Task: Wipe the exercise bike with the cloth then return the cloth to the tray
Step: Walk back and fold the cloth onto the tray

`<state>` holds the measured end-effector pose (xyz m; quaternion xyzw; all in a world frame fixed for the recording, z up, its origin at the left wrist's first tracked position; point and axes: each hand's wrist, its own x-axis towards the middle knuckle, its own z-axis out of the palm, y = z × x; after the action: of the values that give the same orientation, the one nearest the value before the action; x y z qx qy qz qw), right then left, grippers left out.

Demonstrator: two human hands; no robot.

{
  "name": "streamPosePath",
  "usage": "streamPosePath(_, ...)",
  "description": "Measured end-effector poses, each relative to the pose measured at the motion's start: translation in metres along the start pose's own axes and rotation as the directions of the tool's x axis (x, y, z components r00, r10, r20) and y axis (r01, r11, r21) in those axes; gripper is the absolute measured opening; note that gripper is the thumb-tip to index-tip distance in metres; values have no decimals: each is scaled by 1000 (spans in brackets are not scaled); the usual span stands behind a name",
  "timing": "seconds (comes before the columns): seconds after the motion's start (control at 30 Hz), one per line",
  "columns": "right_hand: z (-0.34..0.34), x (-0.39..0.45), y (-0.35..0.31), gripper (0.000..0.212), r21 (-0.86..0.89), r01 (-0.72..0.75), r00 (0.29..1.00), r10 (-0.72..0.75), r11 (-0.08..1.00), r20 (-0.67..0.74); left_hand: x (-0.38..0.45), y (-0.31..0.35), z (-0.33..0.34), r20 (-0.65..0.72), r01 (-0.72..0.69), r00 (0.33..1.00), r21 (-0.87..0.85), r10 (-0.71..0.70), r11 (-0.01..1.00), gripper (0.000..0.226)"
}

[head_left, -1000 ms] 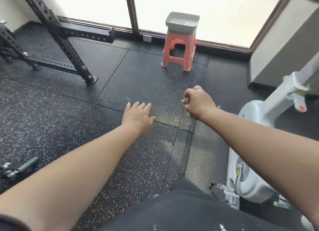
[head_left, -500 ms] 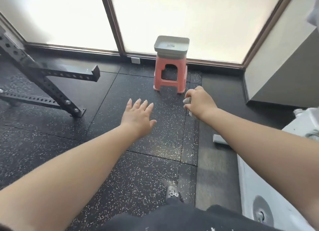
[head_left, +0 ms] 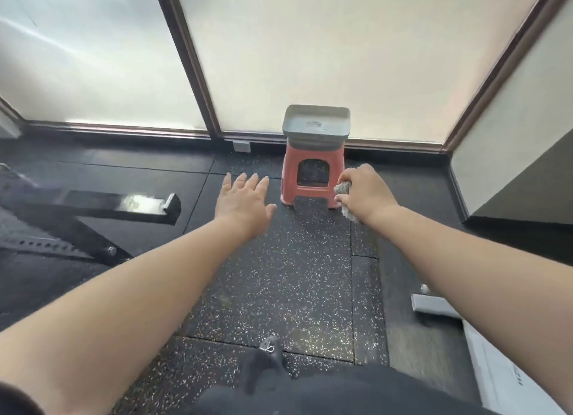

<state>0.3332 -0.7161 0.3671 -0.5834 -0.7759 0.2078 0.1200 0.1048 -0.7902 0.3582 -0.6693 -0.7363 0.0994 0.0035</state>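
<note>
grey cloth (head_left: 343, 187) gripped in right hand (head_left: 366, 191) near grey tray (head_left: 316, 132) on red stool (head_left: 311, 179); left hand (head_left: 243, 202) spread flat, nothing held.

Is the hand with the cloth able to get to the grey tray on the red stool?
Probably yes. Nothing stands between the right hand, gripping the grey speckled cloth, and the grey square tray on the red plastic stool; it looks open-topped and unblocked.
</note>
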Motion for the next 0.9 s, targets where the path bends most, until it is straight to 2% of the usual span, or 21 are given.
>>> streamPosePath(0.17, -6, 69, -18, 26, 40, -62, 997, 64, 997, -51, 87, -33, -7, -3, -75, 997, 4, 75, 997, 65)
streamPosePath(0.33, -8, 123, -11, 26, 71, -130, 989, 134, 989, -56, 159, -38, -8, 21, -127, 992, -8, 127, 992, 65)
streamPosePath(0.5, -19, 198, 14, 29, 83, -167, 984, 172, 982, -53, 241, -27, -18, -6, -169, 986, -15, 169, 986, 64)
streamPosePath(0.9, -77, 400, 89, 27, 85, -164, 983, 170, 983, -65, 447, 18, -60, -42, -154, 988, -77, 151, 985, 62)
